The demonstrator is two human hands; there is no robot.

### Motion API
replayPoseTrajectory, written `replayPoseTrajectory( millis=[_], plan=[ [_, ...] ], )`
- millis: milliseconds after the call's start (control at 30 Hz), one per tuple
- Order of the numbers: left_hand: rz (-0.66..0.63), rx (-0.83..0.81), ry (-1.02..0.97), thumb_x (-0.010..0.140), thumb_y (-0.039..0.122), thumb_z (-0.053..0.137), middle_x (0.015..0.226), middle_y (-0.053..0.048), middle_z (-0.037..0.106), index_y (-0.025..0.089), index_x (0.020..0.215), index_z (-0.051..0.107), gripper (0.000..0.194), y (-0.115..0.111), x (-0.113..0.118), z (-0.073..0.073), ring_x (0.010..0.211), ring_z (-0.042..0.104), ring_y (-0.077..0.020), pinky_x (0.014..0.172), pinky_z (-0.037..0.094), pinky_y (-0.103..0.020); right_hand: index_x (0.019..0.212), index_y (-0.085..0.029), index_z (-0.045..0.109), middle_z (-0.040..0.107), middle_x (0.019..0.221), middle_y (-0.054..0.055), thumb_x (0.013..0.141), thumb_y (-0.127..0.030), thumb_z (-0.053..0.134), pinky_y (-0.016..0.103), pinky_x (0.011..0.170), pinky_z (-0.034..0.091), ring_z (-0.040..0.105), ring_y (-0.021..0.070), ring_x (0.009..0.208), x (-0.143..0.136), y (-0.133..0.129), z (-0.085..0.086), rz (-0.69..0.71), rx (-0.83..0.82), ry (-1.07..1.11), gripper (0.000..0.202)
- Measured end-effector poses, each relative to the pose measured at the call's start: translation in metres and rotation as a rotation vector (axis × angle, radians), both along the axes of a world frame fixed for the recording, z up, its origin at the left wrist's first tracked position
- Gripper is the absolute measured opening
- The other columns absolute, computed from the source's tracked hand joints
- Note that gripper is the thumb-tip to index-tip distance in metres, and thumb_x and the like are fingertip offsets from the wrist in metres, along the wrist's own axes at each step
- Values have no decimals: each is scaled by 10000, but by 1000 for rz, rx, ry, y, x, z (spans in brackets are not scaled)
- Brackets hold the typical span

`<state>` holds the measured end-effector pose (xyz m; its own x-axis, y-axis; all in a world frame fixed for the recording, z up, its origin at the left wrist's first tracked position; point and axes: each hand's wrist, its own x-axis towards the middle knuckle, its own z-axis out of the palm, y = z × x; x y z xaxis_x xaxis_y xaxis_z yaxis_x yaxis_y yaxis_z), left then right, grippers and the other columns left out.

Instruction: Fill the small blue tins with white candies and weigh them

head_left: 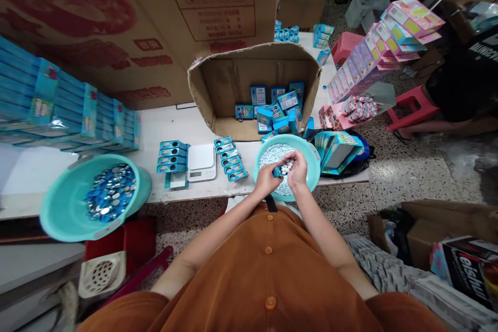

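A teal basin (314,158) of small white pieces stands at the table's front edge. Over it, my left hand (266,180) is wrapped round a small blue box (277,171). My right hand (298,168) is cupped against the box, with white pieces (287,166) in its fingers. Left of the basin is a row of blue boxes (232,161) with round openings, then a white scale (201,162) and another stack of blue boxes (171,156). Behind the basin, a cut-open carton (229,83) holds a jumble of blue boxes.
At the left, a second teal basin (58,205) holds blue and silver caps, with stacked blue boxes (78,106) behind it. Pink boxes (369,52) rise in a leaning stack at the right. Beyond them a person sits near a pink stool (418,109).
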<state>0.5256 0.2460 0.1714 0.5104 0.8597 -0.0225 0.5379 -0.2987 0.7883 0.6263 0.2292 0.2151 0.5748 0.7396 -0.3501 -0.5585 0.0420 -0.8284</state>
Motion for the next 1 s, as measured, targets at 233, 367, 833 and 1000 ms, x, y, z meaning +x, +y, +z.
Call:
replayPoseTrajectory(
  millis=[233, 367, 833, 1000],
  plan=[
    [-2, 0, -35, 601, 109, 649, 1039, -34, 693, 226, 1084, 645, 497, -3, 2, 0, 965, 623, -247, 892, 469, -396, 555, -188, 516, 506, 516, -18, 767, -418, 489, 241, 556, 431, 507, 107, 521, -2, -3, 6, -59, -15, -23, 315],
    [26, -12, -42, 596, 117, 652, 1038, -54, 693, 206, 1061, 651, 473, -4, 3, -1, 964, 623, -257, 883, 473, -394, 576, -193, 492, 474, 529, -28, 763, -434, 485, 234, 535, 426, 485, 98, 515, -5, -3, 10, -66, -2, 35, 306],
    [18, 23, -79, 624, 115, 650, 972, -35, 707, 226, 1019, 665, 410, -4, 4, 9, 906, 630, -248, 855, 475, -379, 575, -184, 513, 532, 526, -15, 777, -445, 496, 237, 564, 449, 547, 109, 530, -9, -5, 22, -76, 3, -24, 330],
    [53, -18, -100, 605, 120, 682, 978, -47, 703, 214, 991, 670, 397, -4, 4, 7, 921, 634, -255, 832, 497, -374, 591, -186, 533, 552, 532, -12, 797, -454, 477, 253, 590, 465, 565, 116, 536, -15, -5, 26, -61, 37, -19, 342]
  ],
)
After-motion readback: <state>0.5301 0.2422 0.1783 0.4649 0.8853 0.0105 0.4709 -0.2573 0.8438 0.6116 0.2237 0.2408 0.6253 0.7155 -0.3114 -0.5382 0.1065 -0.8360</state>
